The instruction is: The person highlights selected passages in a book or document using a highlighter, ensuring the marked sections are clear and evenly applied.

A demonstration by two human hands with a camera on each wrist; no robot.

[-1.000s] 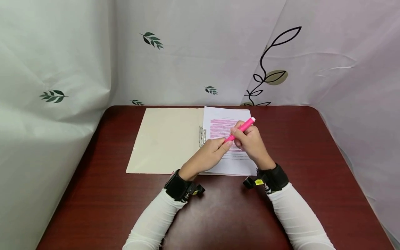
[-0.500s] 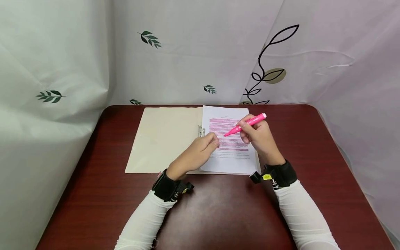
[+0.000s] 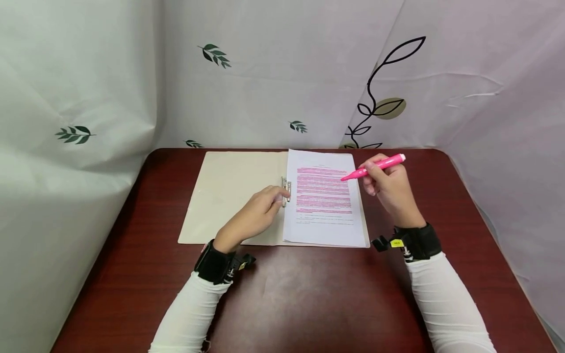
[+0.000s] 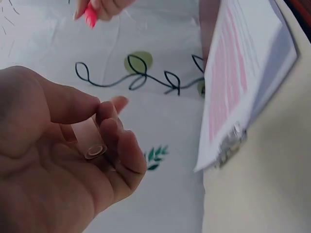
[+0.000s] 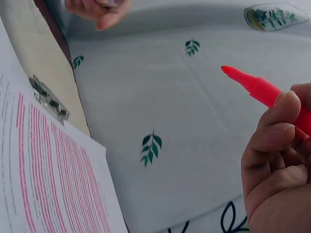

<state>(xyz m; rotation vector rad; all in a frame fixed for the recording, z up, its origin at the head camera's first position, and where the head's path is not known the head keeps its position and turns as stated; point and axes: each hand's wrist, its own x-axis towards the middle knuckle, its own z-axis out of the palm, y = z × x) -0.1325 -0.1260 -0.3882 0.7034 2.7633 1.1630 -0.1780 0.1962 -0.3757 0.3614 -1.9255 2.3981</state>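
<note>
My right hand (image 3: 393,191) holds an uncapped pink highlighter (image 3: 388,162) above the right edge of the printed sheets (image 3: 324,233). In the right wrist view the pink tip of the highlighter (image 5: 233,73) points away from the thumb and fingers. Much of the text on the top sheet is marked in pink. My left hand (image 3: 252,214) is over the open cream folder (image 3: 234,181), its fingers near the metal clip (image 4: 231,144). Between its curled fingers and thumb sits a pale see-through cap (image 4: 87,138), visible in the left wrist view.
The folder lies open on a dark red-brown table (image 3: 309,304), close to its far edge. A white cloth (image 3: 265,73) with leaf prints hangs behind and at both sides. Each wrist wears a black strap with a small camera.
The highlighter tip and left hand, together at first, have come apart. My right hand moved right with the highlighter; my left moved left with the cap, uncovering the marked text.
</note>
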